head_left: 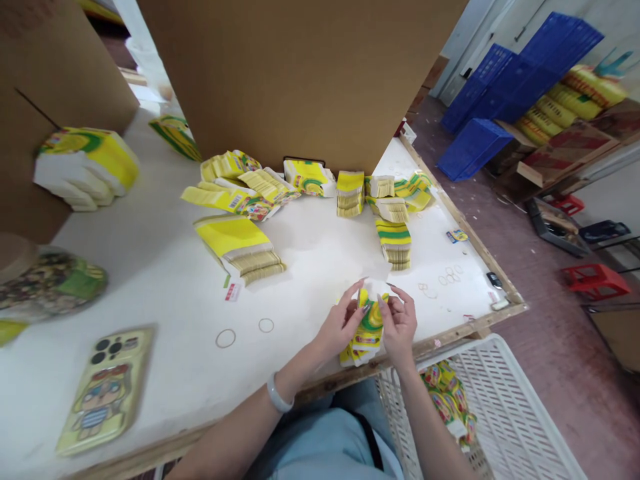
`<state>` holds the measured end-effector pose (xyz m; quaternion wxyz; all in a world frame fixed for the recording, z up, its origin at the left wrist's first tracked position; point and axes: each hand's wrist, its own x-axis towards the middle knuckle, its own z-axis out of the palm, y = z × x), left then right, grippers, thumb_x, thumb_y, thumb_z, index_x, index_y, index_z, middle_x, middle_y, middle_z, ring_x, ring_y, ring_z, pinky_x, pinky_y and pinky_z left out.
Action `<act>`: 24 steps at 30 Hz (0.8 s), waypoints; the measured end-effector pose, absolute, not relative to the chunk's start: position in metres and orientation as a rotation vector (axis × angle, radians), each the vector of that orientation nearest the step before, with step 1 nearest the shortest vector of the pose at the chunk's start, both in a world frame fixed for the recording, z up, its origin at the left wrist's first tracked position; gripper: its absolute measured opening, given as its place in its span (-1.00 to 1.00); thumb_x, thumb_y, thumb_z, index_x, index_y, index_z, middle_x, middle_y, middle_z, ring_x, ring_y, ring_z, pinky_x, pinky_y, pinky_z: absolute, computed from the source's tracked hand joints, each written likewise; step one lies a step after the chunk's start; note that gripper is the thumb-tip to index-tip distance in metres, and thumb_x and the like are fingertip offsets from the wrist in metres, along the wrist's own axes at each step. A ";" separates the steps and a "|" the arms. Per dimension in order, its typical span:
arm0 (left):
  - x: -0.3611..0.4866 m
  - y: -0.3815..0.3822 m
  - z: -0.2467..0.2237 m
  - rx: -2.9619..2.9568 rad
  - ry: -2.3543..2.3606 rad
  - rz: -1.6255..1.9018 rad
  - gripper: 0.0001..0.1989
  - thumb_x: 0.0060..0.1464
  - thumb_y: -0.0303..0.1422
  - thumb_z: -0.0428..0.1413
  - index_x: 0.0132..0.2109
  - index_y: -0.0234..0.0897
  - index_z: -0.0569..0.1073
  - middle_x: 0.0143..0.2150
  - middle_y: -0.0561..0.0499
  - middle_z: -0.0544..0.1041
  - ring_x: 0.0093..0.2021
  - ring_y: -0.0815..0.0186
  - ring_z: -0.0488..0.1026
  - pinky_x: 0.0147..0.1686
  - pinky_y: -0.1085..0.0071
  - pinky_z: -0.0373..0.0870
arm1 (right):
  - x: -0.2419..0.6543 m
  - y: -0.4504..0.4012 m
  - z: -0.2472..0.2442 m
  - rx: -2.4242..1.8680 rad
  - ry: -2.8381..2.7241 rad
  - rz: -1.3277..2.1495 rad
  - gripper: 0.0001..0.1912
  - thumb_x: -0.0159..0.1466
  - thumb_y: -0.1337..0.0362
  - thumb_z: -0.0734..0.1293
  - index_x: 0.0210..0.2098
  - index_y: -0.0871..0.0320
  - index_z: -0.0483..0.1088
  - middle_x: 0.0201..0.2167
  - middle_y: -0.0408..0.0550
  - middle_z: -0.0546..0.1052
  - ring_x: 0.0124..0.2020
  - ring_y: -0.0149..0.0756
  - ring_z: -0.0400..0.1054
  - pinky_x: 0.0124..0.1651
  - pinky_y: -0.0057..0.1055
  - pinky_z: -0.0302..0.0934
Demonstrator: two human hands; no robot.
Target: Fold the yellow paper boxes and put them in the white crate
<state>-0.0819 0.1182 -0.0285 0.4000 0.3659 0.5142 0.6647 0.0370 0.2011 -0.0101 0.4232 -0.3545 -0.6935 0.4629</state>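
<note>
Near the front edge of the white table (310,257), my left hand (345,320) and my right hand (399,321) grip a yellow and green printed carton (373,313) from its two sides. Its upper end shows white. More flat yellow cartons (357,355) lie under it at the table edge. Beyond my hands stands a fanned stack of cartons (393,243) with green stripes. To the left, a larger stack of yellow carton blanks (240,247) lies tilted on the table.
A big cardboard sheet (300,80) rises behind more carton bundles (307,179). On the left are a phone in a yellow case (107,390) and a clear jar (50,283). Rubber bands (225,339) lie about. A white plastic basket (510,393) with printed packs stands below the table's right edge.
</note>
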 end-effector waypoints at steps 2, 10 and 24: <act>-0.084 0.118 -0.027 0.921 1.239 1.656 -0.26 0.28 0.03 0.12 0.45 -0.25 0.21 -0.35 0.03 0.53 -0.43 0.34 0.44 -0.39 0.42 0.44 | 0.043 0.207 -0.006 -0.892 -1.720 1.261 -0.58 0.36 0.00 0.37 0.09 0.11 0.37 -0.24 0.00 0.64 -0.24 -0.20 0.57 -0.18 -0.27 0.49; -0.082 0.117 -0.021 0.951 1.185 1.571 -0.45 0.27 0.09 0.10 0.16 -0.25 0.36 -0.49 0.16 0.33 -0.53 0.41 0.27 -0.52 0.50 0.23 | 0.047 0.218 0.003 -0.939 -1.752 1.351 -0.58 0.33 -0.12 0.36 -0.32 0.13 0.48 -0.45 -0.09 0.59 -0.44 -0.30 0.44 -0.36 -0.38 0.37; -0.080 0.125 -0.024 0.736 0.932 1.566 -0.33 0.14 0.03 0.28 0.24 -0.23 0.32 -0.38 0.08 0.52 -0.46 0.37 0.45 -0.41 0.46 0.39 | 0.046 0.230 -0.003 -0.949 -1.717 1.290 -0.62 0.26 -0.07 0.44 -0.30 0.14 0.51 -0.44 -0.12 0.59 -0.43 -0.35 0.44 -0.35 -0.43 0.36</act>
